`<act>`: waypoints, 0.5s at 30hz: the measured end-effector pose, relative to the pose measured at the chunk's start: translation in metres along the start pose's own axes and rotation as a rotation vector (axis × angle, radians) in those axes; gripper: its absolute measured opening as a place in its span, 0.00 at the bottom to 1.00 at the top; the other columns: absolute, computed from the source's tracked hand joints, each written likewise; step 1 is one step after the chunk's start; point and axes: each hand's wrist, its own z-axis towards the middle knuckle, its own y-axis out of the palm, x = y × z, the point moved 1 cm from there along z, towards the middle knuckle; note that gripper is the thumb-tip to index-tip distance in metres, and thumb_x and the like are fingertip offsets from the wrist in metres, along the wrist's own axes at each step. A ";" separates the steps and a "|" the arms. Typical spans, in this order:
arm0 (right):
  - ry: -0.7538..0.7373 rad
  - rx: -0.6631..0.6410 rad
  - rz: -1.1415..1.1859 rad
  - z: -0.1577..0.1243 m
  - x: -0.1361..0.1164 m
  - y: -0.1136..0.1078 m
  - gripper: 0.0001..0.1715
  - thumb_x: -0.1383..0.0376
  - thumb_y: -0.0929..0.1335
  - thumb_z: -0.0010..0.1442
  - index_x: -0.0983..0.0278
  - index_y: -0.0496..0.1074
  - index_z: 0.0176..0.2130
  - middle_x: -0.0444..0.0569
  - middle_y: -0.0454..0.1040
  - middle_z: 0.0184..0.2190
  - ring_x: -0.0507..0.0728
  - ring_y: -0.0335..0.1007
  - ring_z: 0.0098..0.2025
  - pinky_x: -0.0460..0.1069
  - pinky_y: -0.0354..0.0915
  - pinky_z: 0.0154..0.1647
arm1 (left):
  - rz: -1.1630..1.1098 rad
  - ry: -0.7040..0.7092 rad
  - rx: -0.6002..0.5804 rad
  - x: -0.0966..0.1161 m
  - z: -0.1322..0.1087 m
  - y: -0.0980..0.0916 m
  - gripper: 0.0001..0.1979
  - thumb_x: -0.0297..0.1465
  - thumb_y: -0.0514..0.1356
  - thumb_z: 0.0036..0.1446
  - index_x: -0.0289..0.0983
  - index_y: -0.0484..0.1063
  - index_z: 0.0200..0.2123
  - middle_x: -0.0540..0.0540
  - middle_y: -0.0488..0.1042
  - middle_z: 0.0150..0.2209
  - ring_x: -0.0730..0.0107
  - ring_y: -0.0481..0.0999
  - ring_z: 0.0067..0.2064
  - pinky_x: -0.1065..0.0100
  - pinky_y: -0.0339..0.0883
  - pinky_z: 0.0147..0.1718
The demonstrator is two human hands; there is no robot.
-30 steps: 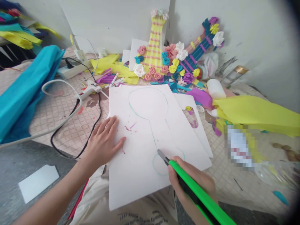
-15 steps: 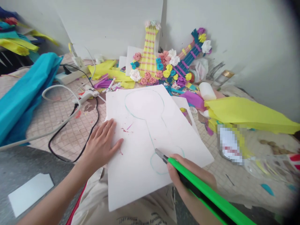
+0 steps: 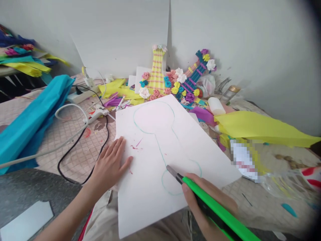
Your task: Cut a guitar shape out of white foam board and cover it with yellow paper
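"How's the left hand [image 3: 110, 164]?"
"Palm down, fingers close together, thumb spread aside. Its forearm [image 3: 75, 208] slants in from the lower left."
"And the right hand [image 3: 208, 197]?"
"Curled in a grip, thumb and forefinger foremost, well apart from the left."

Between the left hand [image 3: 110, 165] and the green knife [image 3: 220, 209], the white sheet [image 3: 140, 201] offers open passage. Past its far edge, a yellow guitar shape [image 3: 157, 75] stands in the way; a looped black cable [image 3: 59, 166] obstructs the left, yellow paper [image 3: 260, 129] the right.
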 end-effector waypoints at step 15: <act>0.277 0.279 0.020 0.010 0.022 0.004 0.10 0.59 0.69 0.55 0.63 0.75 0.35 0.47 0.78 0.28 0.55 0.74 0.29 0.47 0.71 0.32 | -0.696 -0.295 0.057 -0.003 -0.025 -0.016 0.26 0.38 0.36 0.66 0.43 0.46 0.65 0.43 0.61 0.61 0.54 0.62 0.60 0.49 0.64 0.52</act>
